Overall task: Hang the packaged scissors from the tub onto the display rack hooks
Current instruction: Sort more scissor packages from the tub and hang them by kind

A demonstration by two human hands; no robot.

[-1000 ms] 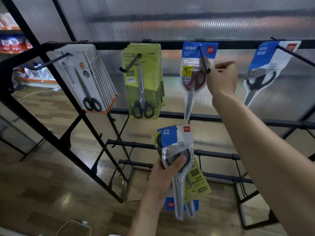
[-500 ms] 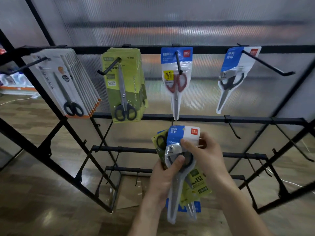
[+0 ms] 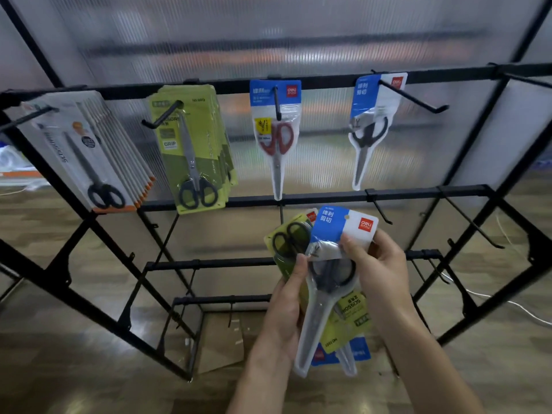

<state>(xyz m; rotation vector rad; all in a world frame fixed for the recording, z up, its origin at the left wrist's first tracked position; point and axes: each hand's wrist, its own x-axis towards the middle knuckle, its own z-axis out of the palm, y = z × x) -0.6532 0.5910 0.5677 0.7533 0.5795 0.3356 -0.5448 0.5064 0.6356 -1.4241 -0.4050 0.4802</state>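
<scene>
1. While I am standing in front of the black display rack (image 3: 328, 198), I am holding a small stack of packaged scissors (image 3: 328, 282) below its middle crossbar.
2. My left hand (image 3: 286, 318) is gripping the stack from the left, its thumb lying across the front near the clear plastic.
3. My right hand (image 3: 379, 270) is pinching the front pack, the blue-and-white packet (image 3: 343, 225), with the thumb pressing on its white card just under the red logo and the fingers curling behind.
4. That front packet is tilting a little to the right, its black handles showing through the plastic between my two hands and its blade end pointing down.
5. Behind it a green-carded pack (image 3: 286, 237) is peeking out at the upper left, and more green and blue card is showing below.
6. On the top bar, four hooks are carrying stock: a grey-carded row (image 3: 89, 150) at the far left, a green row (image 3: 194, 147) beside it, a red-handled pair (image 3: 276, 135) in the middle and a single blue-and-white pack (image 3: 370, 121) to the right.
7. The long hook (image 3: 418, 100) holding that last pack is sticking out towards me, well above the packet in my hands.
8. Ribbed translucent panelling (image 3: 268, 40) is standing behind the rack, and wooden flooring (image 3: 59, 369) is lying under it.
</scene>
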